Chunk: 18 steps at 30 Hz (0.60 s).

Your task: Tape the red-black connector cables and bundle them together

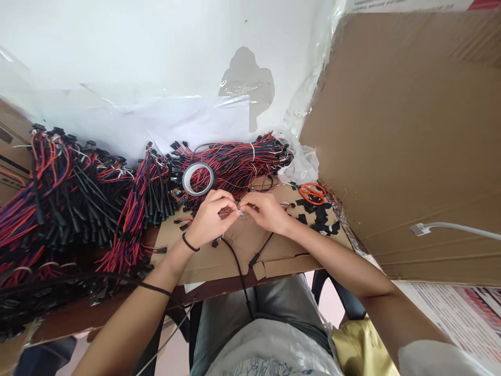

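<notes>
My left hand (213, 216) is closed in a pinch on a thin wire, over the cardboard sheet (219, 266) on the table. Right beside it my right hand (268, 211) pinches at the same spot, fingertips almost touching the left ones. The wire ends between the fingers are too small to make out fully. A black cable (237, 258) runs from under my hands down to my lap. Another black cable end (256, 257) lies on the cardboard below my right hand. Just behind my left hand a roll of black tape (199, 178) leans on the wires.
Bundles of red and black wires with connectors (235, 159) lie along the wall, with more heaped at the left (70, 193). Orange-handled scissors (312, 193) and black tape pieces (323, 215) lie at the right. A large cardboard panel (407, 146) stands beyond, near a clear plastic bag (301, 162).
</notes>
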Motion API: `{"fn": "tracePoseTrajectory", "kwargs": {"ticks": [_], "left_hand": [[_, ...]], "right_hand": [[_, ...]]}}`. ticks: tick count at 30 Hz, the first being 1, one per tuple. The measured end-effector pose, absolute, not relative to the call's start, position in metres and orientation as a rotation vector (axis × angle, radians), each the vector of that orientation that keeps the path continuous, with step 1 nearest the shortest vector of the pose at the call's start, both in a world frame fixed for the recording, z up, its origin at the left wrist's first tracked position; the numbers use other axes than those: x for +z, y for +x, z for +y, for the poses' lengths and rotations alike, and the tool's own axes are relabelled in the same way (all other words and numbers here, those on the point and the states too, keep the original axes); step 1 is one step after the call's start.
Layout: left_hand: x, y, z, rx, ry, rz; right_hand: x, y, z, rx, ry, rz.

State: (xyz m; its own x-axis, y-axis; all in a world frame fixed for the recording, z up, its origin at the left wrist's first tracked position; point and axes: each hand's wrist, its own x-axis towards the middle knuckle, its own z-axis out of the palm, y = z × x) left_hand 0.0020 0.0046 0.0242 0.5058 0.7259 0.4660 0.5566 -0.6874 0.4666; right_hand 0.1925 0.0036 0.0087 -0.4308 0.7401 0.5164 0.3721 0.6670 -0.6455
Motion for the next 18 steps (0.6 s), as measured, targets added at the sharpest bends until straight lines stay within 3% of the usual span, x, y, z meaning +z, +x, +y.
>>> {"fn": "tracePoseTrajectory", "kwargs": {"ticks": [7,14,18], "left_hand": [[0.040,-0.013,0.012,0.875,2.461,1.025],[0.027,-0.013,0.011,0.720,2.720,1.124],[0.020,0.003,0.003,0.918,2.583,1.191]], "right_hand": [[0.014,0.195,0.005,0.694,-0.908,-1.978],[0.007,0.195,0.011,1.150,-1.062,-1.705],[0.007,0.194,0.009,1.095,-1.016,-1.765]]}}
